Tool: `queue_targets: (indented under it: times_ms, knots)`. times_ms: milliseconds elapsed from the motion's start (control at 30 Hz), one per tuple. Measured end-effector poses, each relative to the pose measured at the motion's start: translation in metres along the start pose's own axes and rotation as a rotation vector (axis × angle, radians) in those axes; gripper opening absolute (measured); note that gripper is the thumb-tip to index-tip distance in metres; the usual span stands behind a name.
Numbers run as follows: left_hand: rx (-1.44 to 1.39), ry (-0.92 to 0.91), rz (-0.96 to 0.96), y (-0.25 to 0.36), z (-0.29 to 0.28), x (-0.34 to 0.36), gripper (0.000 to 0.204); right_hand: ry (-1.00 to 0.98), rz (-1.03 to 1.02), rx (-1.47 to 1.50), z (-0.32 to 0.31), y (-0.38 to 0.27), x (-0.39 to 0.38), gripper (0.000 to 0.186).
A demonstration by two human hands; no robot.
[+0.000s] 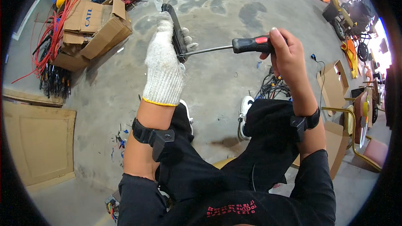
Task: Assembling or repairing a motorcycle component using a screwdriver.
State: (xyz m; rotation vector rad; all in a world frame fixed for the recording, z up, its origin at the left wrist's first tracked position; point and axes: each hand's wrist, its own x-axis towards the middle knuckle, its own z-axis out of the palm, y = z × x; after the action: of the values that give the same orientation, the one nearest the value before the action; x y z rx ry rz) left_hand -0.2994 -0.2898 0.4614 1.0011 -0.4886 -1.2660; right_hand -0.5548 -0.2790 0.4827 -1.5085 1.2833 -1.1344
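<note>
My left hand (164, 54), in a white knitted glove with a yellow cuff edge, grips a long, narrow black part (177, 33). A metal tab with a hole (158, 3) sticks out at its far end. The gloved fingers wrap around the part, so some of it is hidden. My bare right hand (287, 52) is closed on the black and red handle of a screwdriver (251, 45). Its steel shaft points left, and the tip meets the near end of the black part. The exact contact at the tip is too small to make out.
Torn cardboard boxes (100, 25) and a bundle of red cable (48, 44) lie at the far left. A wooden panel (39, 142) is at the left. Black cables (274, 84) lie beyond my right knee. A gold-framed chair (372, 152) and flattened cardboard (333, 86) are at the right.
</note>
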Motion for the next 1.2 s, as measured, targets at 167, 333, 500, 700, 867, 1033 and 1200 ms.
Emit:
queue_targets:
  times_ms: [167,333,500,700,867,1033,1200]
  knots:
    - [-0.003,0.014,-0.017,-0.002,-0.004,0.008,0.041,0.004,-0.135,0.245,0.012,0.016,0.004,0.032]
    - [-0.050,0.028,-0.046,-0.003,-0.012,0.013,0.041,-0.119,-0.319,0.146,0.007,0.024,-0.001,0.036]
    - [0.086,0.004,0.036,-0.007,-0.007,0.004,0.038,0.004,-0.013,-0.025,0.000,0.016,0.005,0.036]
    - [0.032,0.031,-0.020,-0.003,-0.007,0.007,0.035,-0.062,-0.196,0.212,0.010,0.023,0.000,0.036]
    - [-0.018,-0.053,-0.054,-0.003,-0.011,0.008,0.034,-0.223,-0.145,0.172,-0.003,0.017,-0.008,0.032]
    - [0.025,0.003,-0.029,0.001,-0.005,-0.004,0.038,-0.109,0.015,-0.025,-0.001,0.013,-0.005,0.033]
    - [0.005,0.053,-0.056,0.007,-0.005,-0.014,0.040,-0.100,-0.250,0.158,0.013,0.024,-0.006,0.039]
